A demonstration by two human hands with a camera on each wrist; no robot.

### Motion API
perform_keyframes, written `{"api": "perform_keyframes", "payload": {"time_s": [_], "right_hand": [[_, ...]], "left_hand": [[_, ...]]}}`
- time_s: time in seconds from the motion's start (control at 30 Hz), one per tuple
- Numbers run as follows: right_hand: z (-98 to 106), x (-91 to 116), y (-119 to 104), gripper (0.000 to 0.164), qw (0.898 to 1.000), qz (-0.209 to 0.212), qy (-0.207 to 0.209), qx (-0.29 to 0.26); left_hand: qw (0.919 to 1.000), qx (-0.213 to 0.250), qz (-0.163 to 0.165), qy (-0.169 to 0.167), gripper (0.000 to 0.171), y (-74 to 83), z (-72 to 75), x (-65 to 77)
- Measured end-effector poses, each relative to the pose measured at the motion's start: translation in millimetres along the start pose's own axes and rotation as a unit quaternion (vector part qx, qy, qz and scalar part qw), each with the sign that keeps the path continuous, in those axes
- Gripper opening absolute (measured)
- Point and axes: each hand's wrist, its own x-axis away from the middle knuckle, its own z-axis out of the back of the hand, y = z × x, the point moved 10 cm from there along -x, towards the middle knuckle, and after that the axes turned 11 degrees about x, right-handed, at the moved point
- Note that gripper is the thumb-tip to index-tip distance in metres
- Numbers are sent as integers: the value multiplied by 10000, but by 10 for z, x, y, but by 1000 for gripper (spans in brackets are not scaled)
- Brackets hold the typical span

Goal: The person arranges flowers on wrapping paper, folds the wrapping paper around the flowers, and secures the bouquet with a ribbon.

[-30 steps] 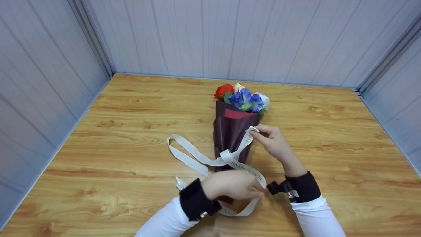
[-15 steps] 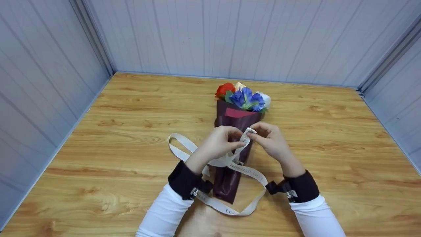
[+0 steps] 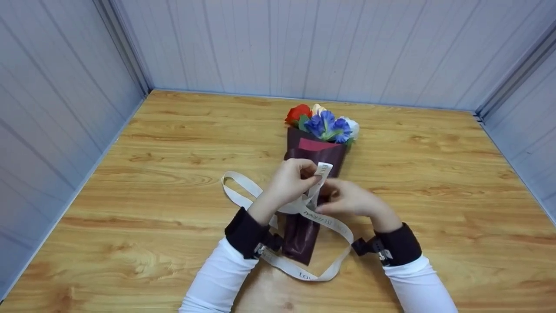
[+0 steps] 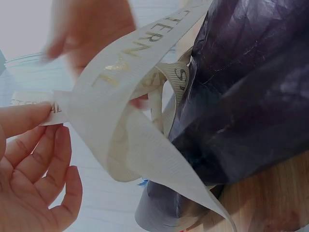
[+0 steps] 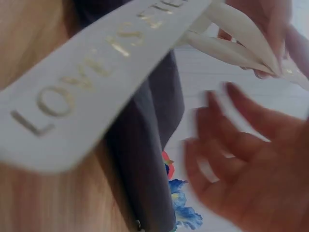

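A bouquet wrapped in dark maroon paper (image 3: 299, 241) lies on the table, its red, cream, blue and white flowers (image 3: 325, 125) pointing away from me. Around its middle passes a cream ribbon (image 3: 326, 224) printed with "LOVE IS ETERNAL", crossed over itself there. My left hand (image 3: 290, 181) pinches one end of this ribbon between thumb and fingers, raised above the wrap. Beside it, my right hand (image 3: 351, 199) hovers near the crossing with loosely bent fingers. In the right wrist view, blurred fingers (image 5: 219, 140) hold nothing. Whether the crossing is knotted, I cannot tell.
A long ribbon loop (image 3: 236, 178) spreads over the wooden table (image 3: 152, 217) to the left. Another stretch of ribbon curves round the bouquet's near end. Pale panelled walls (image 3: 243, 48) stand at the back and both sides.
My left hand came up from the near side and took the ribbon end from my right hand. The right hand let go and moved down toward the crossing.
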Motion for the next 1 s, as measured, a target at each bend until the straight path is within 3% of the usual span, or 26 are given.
{"api": "perform_keyframes", "payload": {"time_s": [0.1, 0.37, 0.63, 0.83, 1.0], "right_hand": [[-149, -27, 2, 33, 9973, -75, -390, 620], [-196, -66, 17, 15, 9964, -332, -188, 754], [-213, -95, 62, 16, 9980, -536, 27, 344], [-164, -92, 2, 21, 9990, -218, 363, -176], [-63, -82, -65, 20, 9949, -4, 945, -341]], "left_hand": [[10000, -6, -19, -72, 6, 20, -12, 4], [9999, -58, -51, -148, 6, 31, -33, 2], [9996, 65, -110, -238, 7, 31, -42, 5], [9992, 229, -73, -320, 8, 10, -40, 9], [9988, 330, -69, -344, 9, -2, -47, 8]]}}
